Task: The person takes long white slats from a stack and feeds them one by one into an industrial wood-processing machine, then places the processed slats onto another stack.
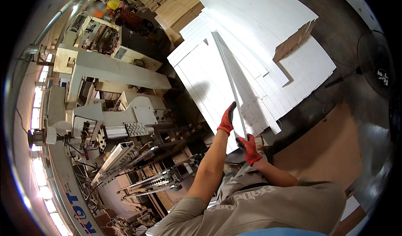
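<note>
Just below the middle of the frame, the near end of a long white strip (226, 68) is pinched by the right hand (249, 150), red-gloved, with its fingers apparently curled around it. Slightly above and to the left, the side of the strip is met by the left hand (227, 119), also gloved; whether it is clasped or only steadied there cannot be told. From the hands, the strip is extended toward the upper centre of the frame, slanted above white boards (199, 75) on which a shadow is cast. It can be judged fairly light and stiff, though some flex may be felt at the far end; the smooth face may slip, and the corners may be chipped. A firm hold is best taken on the long edges, with the hands set well apart for balance. Toward the upper right, a raised stack of white panels (259, 20) is seen, its brown side exposed; at the top, tan boards (180, 10) are piled.
</note>
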Demonstrator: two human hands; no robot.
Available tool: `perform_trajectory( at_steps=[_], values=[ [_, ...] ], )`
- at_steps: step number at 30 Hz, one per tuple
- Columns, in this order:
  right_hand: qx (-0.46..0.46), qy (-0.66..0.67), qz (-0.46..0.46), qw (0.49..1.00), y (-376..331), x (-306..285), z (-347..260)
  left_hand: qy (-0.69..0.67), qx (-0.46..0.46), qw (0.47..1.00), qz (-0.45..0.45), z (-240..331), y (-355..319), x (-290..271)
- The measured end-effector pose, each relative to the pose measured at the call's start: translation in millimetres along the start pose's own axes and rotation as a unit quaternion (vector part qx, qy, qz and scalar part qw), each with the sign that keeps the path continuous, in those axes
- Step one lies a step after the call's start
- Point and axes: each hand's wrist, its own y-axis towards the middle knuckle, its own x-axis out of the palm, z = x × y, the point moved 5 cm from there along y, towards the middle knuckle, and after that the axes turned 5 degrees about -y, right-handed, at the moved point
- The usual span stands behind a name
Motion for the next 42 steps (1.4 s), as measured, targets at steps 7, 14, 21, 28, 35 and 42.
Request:
perform_trajectory(
  at_steps=[7, 14, 21, 28, 35, 42],
  values=[
    [-0.084, -0.23, -0.102, 0.964, -22, -47, 34, -0.02, 0.101, 0.993, 0.058, -76, -20, -60],
    [-0.012, -0.374, -0.165, 0.913, -35, -38, 60, 0.181, 0.072, 0.972, 0.129, -80, -56, -100],
    [0.052, -0.722, -0.227, 0.651, 5, -50, 75, 0.541, 0.053, 0.782, 0.305, -86, -116, -80],
    [-0.073, -0.602, -0.184, 0.774, 20, -46, 34, 0.489, 0.176, 0.739, 0.43, -38, -179, -70],
    [0.003, -0.244, -0.287, 0.926, 56, 48, 20, 0.642, 0.345, 0.51, 0.457, 13, -313, -99],
    [-0.135, -0.036, -0.175, 0.975, 88, 77, -100, 0.678, 0.399, 0.304, 0.538, 29, -460, -169]
  ],
)
